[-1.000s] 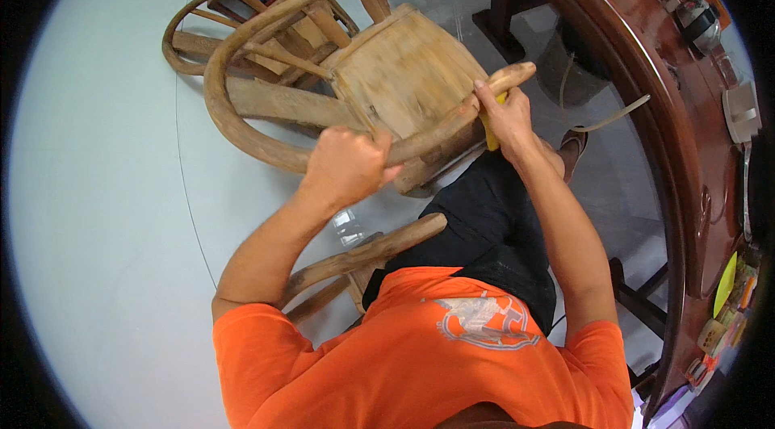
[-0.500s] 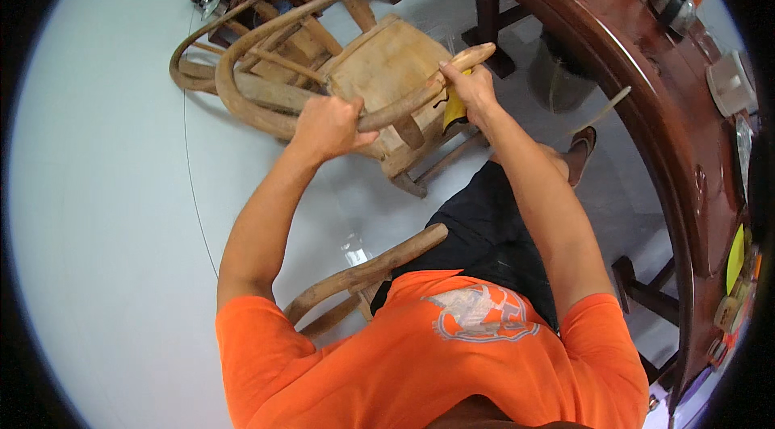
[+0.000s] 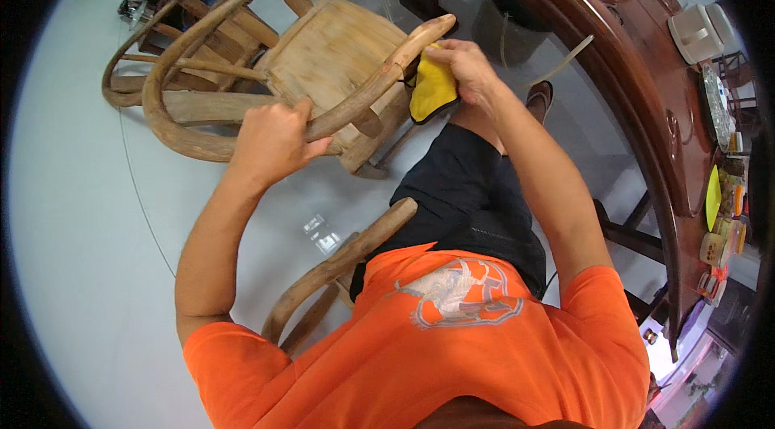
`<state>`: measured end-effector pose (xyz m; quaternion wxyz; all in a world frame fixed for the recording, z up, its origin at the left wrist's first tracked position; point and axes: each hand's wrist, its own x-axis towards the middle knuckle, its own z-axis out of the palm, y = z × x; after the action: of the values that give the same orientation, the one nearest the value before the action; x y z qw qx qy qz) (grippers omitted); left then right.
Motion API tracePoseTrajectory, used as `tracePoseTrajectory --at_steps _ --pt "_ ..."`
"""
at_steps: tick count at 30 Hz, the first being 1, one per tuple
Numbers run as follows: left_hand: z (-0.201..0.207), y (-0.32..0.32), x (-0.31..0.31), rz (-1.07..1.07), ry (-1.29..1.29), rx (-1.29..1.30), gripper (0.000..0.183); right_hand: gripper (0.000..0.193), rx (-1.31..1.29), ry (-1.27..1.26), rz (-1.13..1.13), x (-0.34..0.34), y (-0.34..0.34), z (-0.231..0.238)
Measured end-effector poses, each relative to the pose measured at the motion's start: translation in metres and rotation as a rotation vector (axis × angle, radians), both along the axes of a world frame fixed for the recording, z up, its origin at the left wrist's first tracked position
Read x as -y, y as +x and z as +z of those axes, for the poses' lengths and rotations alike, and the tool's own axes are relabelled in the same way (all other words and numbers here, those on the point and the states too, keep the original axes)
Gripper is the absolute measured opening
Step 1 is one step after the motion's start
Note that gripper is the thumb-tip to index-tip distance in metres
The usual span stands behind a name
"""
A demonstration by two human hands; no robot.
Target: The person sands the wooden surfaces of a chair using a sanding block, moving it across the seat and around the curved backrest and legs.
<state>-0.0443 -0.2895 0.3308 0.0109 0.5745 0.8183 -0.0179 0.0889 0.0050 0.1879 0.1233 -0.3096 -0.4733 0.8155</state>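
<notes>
A wooden armchair with a pale seat and a curved, rounded rail stands in front of me. My left hand is closed around the rail at its near side. Beside the rail's right end, my right hand pinches a yellow cloth with a dark edge. The cloth hangs down from the fingers, close against the rail; whether it touches the wood I cannot tell.
Another wooden chair stands behind the first. A wooden arm juts out at my left side. A dark red curved table runs along the right, bearing a white container and several small jars. A dark bin sits beneath.
My right hand has come off the rail's end, and more of the yellow cloth now hangs in sight. My left hand still grips the rail. The whole view has shifted, moving the chair leftward in it.
</notes>
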Motion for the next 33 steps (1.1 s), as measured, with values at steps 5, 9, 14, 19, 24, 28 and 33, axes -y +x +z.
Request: tracePoseTrajectory --at_steps 5,9,14,19,24,28,33 --pt "0.000 0.004 0.007 -0.002 -0.008 0.015 0.044 0.042 0.094 0.224 -0.149 -0.037 0.046 0.001" --pt "-0.001 0.005 0.001 -0.011 -0.003 0.013 0.043 0.053 0.019 0.280 -0.148 -0.070 0.092 -0.002" --pt "0.006 0.002 0.001 -0.027 -0.015 -0.046 0.041 0.051 0.031 0.242 -0.344 -0.058 0.124 0.025" --pt "0.053 -0.019 -0.014 -0.017 0.031 -0.033 0.037 0.047 -0.017 0.487 -0.394 -0.075 0.126 0.044" --pt "0.079 -0.043 -0.037 0.058 0.114 0.134 0.035 0.058 0.065 0.996 -0.373 -0.088 0.093 0.044" --pt "0.080 -0.063 -0.021 0.071 0.147 0.105 0.039 0.067 0.157 1.185 -0.287 -0.076 0.049 0.060" --pt "0.067 -0.069 -0.015 0.158 0.114 0.234 0.048 0.064 0.059 1.344 -0.350 -0.099 0.008 0.038"
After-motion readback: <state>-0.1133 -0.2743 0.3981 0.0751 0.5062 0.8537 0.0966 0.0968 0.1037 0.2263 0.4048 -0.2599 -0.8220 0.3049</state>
